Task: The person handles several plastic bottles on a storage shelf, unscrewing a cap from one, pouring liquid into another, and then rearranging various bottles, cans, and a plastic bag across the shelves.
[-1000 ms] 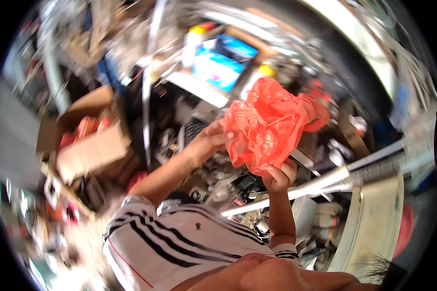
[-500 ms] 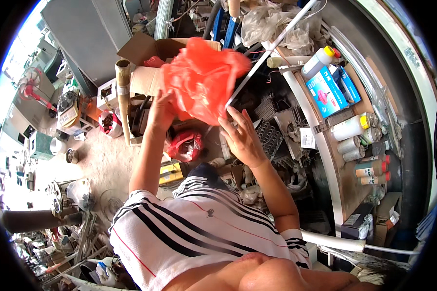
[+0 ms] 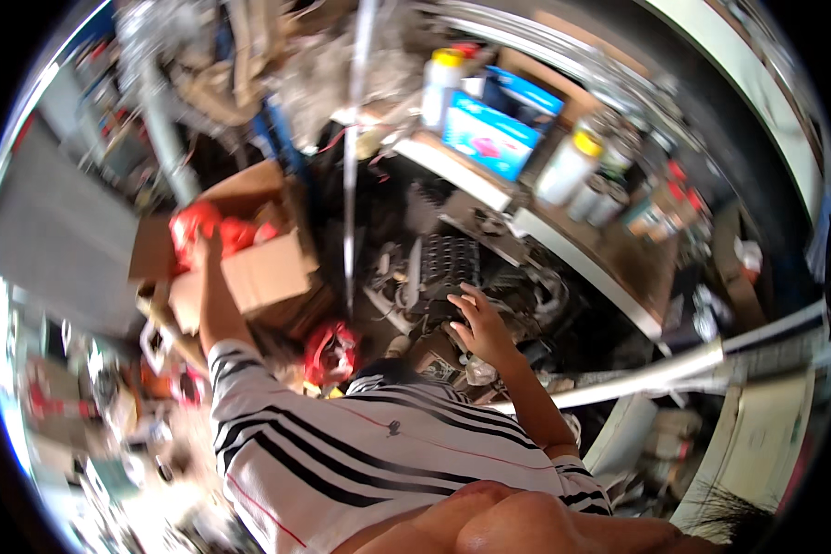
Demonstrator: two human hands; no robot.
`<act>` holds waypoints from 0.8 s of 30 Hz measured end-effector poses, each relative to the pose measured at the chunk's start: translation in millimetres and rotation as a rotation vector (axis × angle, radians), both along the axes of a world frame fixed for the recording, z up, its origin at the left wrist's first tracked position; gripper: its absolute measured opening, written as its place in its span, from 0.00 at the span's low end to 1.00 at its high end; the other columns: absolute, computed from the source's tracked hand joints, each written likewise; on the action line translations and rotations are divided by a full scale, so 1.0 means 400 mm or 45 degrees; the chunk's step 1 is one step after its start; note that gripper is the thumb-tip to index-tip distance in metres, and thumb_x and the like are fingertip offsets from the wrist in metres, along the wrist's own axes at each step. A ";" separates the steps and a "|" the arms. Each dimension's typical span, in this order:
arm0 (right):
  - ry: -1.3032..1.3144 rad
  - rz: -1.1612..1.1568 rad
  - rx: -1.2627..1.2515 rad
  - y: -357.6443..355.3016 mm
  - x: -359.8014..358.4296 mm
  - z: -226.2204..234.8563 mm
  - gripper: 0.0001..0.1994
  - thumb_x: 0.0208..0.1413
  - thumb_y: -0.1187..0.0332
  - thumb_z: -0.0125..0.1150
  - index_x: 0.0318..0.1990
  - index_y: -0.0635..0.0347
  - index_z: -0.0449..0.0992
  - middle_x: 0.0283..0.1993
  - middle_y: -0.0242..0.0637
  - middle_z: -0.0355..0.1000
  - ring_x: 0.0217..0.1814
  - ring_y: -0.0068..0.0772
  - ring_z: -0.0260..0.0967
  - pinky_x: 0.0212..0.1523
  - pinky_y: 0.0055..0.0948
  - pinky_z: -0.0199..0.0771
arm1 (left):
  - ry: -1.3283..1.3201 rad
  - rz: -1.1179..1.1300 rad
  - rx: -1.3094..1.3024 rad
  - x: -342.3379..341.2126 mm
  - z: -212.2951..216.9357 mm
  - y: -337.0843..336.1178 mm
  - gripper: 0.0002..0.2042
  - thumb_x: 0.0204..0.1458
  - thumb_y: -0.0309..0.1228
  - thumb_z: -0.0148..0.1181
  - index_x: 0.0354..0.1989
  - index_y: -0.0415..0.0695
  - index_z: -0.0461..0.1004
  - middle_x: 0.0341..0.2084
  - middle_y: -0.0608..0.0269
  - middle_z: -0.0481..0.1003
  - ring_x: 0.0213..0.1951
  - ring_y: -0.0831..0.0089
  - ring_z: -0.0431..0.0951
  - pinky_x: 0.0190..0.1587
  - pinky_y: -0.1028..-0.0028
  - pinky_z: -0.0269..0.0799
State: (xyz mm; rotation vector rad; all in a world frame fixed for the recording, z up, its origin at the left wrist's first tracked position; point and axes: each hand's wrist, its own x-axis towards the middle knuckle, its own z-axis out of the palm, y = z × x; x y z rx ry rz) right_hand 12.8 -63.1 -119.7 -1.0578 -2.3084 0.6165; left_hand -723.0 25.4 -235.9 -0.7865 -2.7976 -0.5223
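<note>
My left hand (image 3: 207,244) reaches into an open cardboard box (image 3: 263,272) at the left. It grips a crumpled red plastic bag (image 3: 192,224), which covers part of the fingers; motion blurs them. More red plastic (image 3: 238,234) lies in the box beside that bag. Held out over the cluttered floor to the right, my right hand (image 3: 478,323) has its fingers apart and nothing in them. Another red bag (image 3: 332,353) sits low between my arms, in front of my body.
A thin white pole (image 3: 350,166) stands between the box and the bench. On the wooden bench (image 3: 623,263) at the right are a blue box (image 3: 491,135), yellow-capped bottles (image 3: 568,169) and several cans. Metal parts (image 3: 448,258) crowd the floor below.
The red bag has gone from between both hands into the cardboard box with my left hand. My right hand has let go and moved lower. The view has swung right.
</note>
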 end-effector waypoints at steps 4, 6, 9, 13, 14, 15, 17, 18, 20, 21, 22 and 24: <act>-0.022 -0.339 -0.119 -0.042 0.092 -0.021 0.25 0.59 0.67 0.65 0.64 0.53 0.69 0.70 0.48 0.58 0.63 0.54 0.67 0.60 0.46 0.72 | -0.137 -0.106 -0.363 0.008 -0.020 0.114 0.39 0.54 0.64 0.53 0.72 0.61 0.59 0.68 0.41 0.61 0.69 0.36 0.57 0.64 0.38 0.59; -0.040 -0.515 -0.185 -0.065 0.123 -0.027 0.24 0.62 0.64 0.63 0.65 0.51 0.68 0.69 0.47 0.59 0.66 0.54 0.65 0.62 0.46 0.71 | -0.112 -0.136 -0.403 0.037 -0.012 0.185 0.38 0.54 0.62 0.55 0.71 0.59 0.60 0.67 0.42 0.62 0.68 0.37 0.58 0.64 0.39 0.60; 0.005 -0.711 -0.298 -0.097 0.158 -0.026 0.24 0.64 0.61 0.61 0.66 0.51 0.67 0.70 0.46 0.59 0.68 0.55 0.63 0.64 0.47 0.69 | -0.070 -0.131 -0.436 0.079 0.005 0.247 0.37 0.53 0.59 0.57 0.70 0.56 0.61 0.66 0.43 0.63 0.67 0.39 0.60 0.64 0.41 0.61; -0.031 -0.953 -0.162 -0.131 0.190 -0.003 0.25 0.60 0.61 0.64 0.64 0.55 0.69 0.70 0.48 0.59 0.66 0.54 0.65 0.63 0.45 0.70 | -0.002 -0.023 -0.387 0.143 0.030 0.286 0.36 0.53 0.56 0.60 0.68 0.52 0.63 0.64 0.44 0.65 0.66 0.41 0.63 0.63 0.44 0.62; -0.032 -1.012 -0.170 -0.142 0.200 0.009 0.25 0.61 0.61 0.64 0.63 0.55 0.70 0.70 0.48 0.60 0.67 0.54 0.65 0.64 0.45 0.70 | 0.029 0.017 -0.332 0.164 0.038 0.286 0.35 0.53 0.55 0.61 0.67 0.51 0.63 0.64 0.44 0.65 0.65 0.41 0.63 0.63 0.44 0.63; 0.077 -1.083 -0.291 -0.149 0.208 0.022 0.24 0.60 0.62 0.64 0.62 0.55 0.71 0.70 0.48 0.61 0.69 0.55 0.62 0.66 0.45 0.68 | 0.059 0.063 -0.249 0.192 0.046 0.289 0.35 0.53 0.54 0.61 0.67 0.50 0.64 0.64 0.45 0.65 0.65 0.42 0.64 0.63 0.45 0.63; 0.016 -1.177 -0.201 -0.154 0.237 0.057 0.23 0.59 0.64 0.64 0.62 0.56 0.72 0.69 0.48 0.62 0.70 0.55 0.62 0.67 0.47 0.67 | 0.127 0.097 0.009 0.261 0.077 0.291 0.34 0.53 0.52 0.63 0.66 0.48 0.64 0.63 0.45 0.66 0.64 0.43 0.65 0.63 0.46 0.64; -0.041 -1.217 -0.192 -0.153 0.256 0.078 0.23 0.58 0.65 0.64 0.61 0.56 0.72 0.69 0.48 0.63 0.70 0.55 0.62 0.67 0.47 0.66 | 0.155 0.087 0.169 0.305 0.099 0.288 0.34 0.53 0.51 0.64 0.65 0.47 0.65 0.62 0.46 0.67 0.64 0.43 0.66 0.63 0.47 0.64; -0.102 -1.358 0.169 -0.135 0.313 0.131 0.18 0.55 0.72 0.61 0.54 0.58 0.77 0.61 0.47 0.71 0.62 0.52 0.69 0.62 0.50 0.70 | 0.246 -0.125 0.626 0.420 0.161 0.316 0.33 0.53 0.49 0.65 0.64 0.45 0.66 0.62 0.46 0.68 0.63 0.45 0.67 0.62 0.48 0.65; -0.207 -1.449 0.329 -0.107 0.354 0.162 0.14 0.55 0.73 0.60 0.50 0.59 0.78 0.58 0.48 0.73 0.60 0.53 0.70 0.60 0.49 0.71 | 0.305 -0.273 0.834 0.483 0.205 0.337 0.33 0.53 0.49 0.66 0.64 0.44 0.66 0.61 0.47 0.68 0.63 0.45 0.67 0.62 0.49 0.65; -0.270 -1.521 0.527 -0.077 0.399 0.197 0.12 0.56 0.73 0.59 0.48 0.59 0.79 0.54 0.47 0.75 0.56 0.54 0.72 0.57 0.48 0.72 | 0.346 -0.416 1.003 0.547 0.254 0.358 0.33 0.53 0.48 0.67 0.63 0.43 0.66 0.61 0.47 0.68 0.62 0.46 0.68 0.62 0.50 0.65; -0.446 -1.740 0.645 0.007 0.494 0.269 0.15 0.57 0.72 0.58 0.52 0.58 0.77 0.54 0.49 0.74 0.50 0.53 0.73 0.53 0.49 0.71 | 0.591 -0.787 1.280 0.691 0.350 0.401 0.22 0.56 0.30 0.65 0.57 0.39 0.68 0.56 0.49 0.71 0.57 0.51 0.72 0.59 0.55 0.68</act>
